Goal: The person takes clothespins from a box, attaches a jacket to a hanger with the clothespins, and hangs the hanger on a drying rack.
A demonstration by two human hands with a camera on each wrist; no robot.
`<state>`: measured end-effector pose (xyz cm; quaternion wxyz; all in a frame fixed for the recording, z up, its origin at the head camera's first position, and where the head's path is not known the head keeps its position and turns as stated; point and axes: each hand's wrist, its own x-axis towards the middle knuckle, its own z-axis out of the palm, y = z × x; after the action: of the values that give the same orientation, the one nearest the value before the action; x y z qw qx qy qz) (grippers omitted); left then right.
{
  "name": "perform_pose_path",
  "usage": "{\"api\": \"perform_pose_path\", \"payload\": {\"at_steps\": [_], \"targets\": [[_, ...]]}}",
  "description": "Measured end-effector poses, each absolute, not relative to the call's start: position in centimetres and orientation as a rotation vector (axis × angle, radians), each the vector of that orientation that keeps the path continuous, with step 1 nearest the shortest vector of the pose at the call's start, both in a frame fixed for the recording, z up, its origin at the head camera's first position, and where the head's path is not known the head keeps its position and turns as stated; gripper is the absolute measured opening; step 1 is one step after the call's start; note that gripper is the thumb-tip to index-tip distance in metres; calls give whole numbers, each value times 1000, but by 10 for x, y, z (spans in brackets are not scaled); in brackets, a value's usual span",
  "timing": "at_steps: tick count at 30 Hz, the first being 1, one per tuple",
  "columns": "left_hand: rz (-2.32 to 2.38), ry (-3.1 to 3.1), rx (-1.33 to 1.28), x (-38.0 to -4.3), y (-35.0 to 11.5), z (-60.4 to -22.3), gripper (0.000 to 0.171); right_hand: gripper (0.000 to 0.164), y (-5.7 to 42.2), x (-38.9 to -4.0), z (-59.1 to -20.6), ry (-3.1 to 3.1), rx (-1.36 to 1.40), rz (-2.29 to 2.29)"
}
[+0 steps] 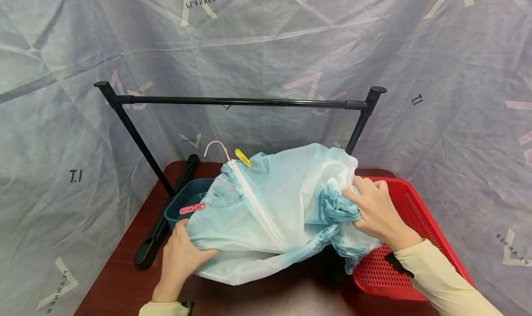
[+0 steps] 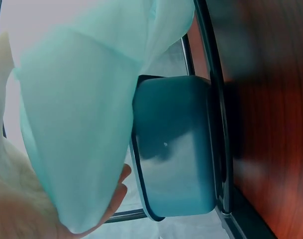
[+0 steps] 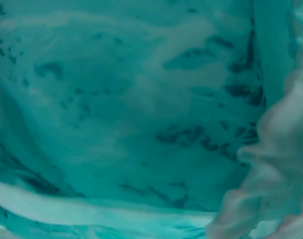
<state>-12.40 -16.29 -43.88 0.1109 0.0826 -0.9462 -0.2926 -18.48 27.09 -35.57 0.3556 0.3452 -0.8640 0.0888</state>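
A thin light-blue and white zip jacket (image 1: 270, 196) lies slanted across the middle, a pink hanger's hook (image 1: 216, 142) rising from its collar. At its lower left edge is my left hand (image 1: 183, 251), thumb spread wide from the fingers. In the left wrist view the pale fabric (image 2: 86, 124) lies across this palm, fingertips showing behind it. My right hand (image 1: 374, 207) grips a bunched part with blue mottled patterning at the right end. Mottled blue cloth (image 3: 141, 114) fills the right wrist view. A yellow clothespin (image 1: 243, 158) and a pink clothespin (image 1: 192, 208) show beside the jacket.
A black rail (image 1: 237, 101) on two posts spans the back. Behind the jacket at left stands a dark blue bin (image 1: 172, 209), near a black foot bar (image 1: 151, 242). A red perforated basket (image 1: 432, 233) sits at right on the dark red table (image 1: 120, 265).
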Motion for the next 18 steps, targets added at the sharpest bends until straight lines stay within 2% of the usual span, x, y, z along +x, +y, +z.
{"api": "perform_pose_path", "payload": {"at_steps": [5,18], "targets": [[-883,-2788,274,-123,-165,-437,108,10,260,-189,-357,-2232,921,245],[-889,-2787,323,-122,-176,-429,112,9,230,-201,-356,-2206,991,255]]}}
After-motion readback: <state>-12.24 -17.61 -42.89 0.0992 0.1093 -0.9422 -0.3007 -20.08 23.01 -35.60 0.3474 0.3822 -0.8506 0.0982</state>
